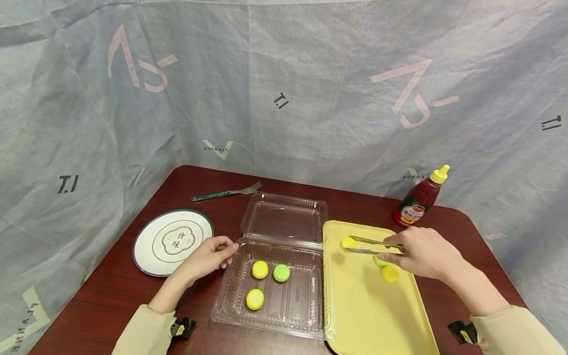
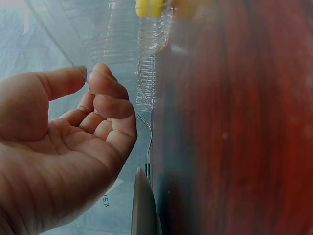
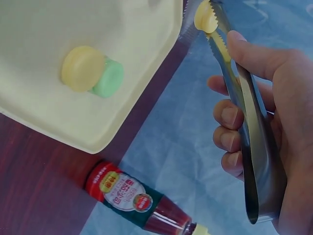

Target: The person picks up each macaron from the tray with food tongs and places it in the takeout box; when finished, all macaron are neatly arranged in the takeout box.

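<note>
My left hand pinches the left rim of a clear plastic clamshell box between thumb and index finger. The box lies with its lid folded back. Two yellow macarons and one green macaron sit in its base. In my right hand is a pair of metal tongs, whose toothed tips clasp a yellow macaron above the yellow tray. Below that hand, another yellow macaron and a green macaron lie touching on the tray; the hand partly covers the green one in the head view.
A white plate with a dark rim stands left of the box. Behind it lies a fork with a green handle. The red sauce bottle with a yellow cap stands beyond the tray at the back right. Grey cloth hangs around the table.
</note>
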`<state>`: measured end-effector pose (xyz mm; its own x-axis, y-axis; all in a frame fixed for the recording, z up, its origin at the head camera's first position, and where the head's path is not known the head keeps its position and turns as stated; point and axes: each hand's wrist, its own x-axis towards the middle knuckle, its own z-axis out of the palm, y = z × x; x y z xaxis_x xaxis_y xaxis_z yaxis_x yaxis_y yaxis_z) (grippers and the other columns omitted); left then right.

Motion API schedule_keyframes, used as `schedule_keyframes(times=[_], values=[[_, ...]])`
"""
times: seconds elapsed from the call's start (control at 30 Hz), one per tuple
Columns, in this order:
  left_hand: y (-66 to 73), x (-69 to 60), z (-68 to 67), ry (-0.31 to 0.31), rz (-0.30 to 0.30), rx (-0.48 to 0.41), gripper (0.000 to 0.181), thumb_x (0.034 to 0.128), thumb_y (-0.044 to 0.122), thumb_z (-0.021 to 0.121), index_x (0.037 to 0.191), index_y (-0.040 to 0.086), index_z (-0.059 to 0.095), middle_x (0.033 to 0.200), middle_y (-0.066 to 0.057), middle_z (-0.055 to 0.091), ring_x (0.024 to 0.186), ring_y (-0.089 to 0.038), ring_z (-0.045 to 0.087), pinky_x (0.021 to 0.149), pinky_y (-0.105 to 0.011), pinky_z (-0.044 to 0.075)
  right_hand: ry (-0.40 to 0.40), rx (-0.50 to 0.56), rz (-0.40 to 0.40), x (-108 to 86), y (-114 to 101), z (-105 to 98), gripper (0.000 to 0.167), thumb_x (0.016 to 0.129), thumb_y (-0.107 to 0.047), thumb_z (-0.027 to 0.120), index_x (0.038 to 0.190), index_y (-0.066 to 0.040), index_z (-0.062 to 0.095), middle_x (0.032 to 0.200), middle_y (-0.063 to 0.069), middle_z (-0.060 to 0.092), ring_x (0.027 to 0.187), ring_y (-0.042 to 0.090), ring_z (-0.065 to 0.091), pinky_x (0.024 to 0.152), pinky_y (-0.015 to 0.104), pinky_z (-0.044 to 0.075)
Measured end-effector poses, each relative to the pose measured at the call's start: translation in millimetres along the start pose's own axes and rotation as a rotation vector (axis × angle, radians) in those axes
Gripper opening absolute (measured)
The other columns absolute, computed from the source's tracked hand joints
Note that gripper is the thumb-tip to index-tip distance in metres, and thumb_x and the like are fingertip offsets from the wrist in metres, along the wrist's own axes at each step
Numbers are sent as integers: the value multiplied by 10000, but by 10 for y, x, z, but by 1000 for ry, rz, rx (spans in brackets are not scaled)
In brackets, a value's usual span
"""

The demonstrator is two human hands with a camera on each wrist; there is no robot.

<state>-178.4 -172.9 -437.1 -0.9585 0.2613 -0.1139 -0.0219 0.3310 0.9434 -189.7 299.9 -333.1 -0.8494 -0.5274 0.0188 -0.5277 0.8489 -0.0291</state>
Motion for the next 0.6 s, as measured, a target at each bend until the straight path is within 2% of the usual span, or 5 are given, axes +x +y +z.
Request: schedule_keyframes(times=[0.1, 0.23, 0.33, 0.6], values=[[-2, 1, 2, 3, 0, 2, 211, 1024, 200, 575, 933, 13, 611, 695, -33, 563, 628, -159, 522, 558, -230, 415, 9, -7, -9, 9, -38, -24, 244, 859, -464, 758, 972, -247, 760, 633, -223, 524, 492, -22, 351, 484, 237, 331], [1, 1, 1, 6, -3, 4, 210, 1023, 202, 576, 936, 14, 612, 695, -36, 564, 627, -160, 522, 558, -230, 414, 29, -5, -23, 16, -107, -67, 241, 858, -465, 759, 967, -250, 757, 603, -229, 486, 491, -25, 349, 484, 235, 328], [7, -1, 0, 7, -7, 6, 211, 1023, 206, 576, 941, 16, 614, 697, -38, 565, 628, -161, 524, 559, -231, 415, 38, 6, -46, 27, -170, -94, 300, 867, -486, 741, 1000, -218, 768, 673, -234, 559, 505, -36, 383, 491, 236, 356], [16, -9, -2, 6, -8, 4, 218, 1024, 212, 577, 945, 13, 614, 695, -34, 562, 632, -166, 524, 568, -241, 422, 49, 8, -86, 73, -314, -103, 275, 872, -489, 737, 966, -232, 763, 777, -177, 662, 509, -62, 401, 494, 223, 373]])
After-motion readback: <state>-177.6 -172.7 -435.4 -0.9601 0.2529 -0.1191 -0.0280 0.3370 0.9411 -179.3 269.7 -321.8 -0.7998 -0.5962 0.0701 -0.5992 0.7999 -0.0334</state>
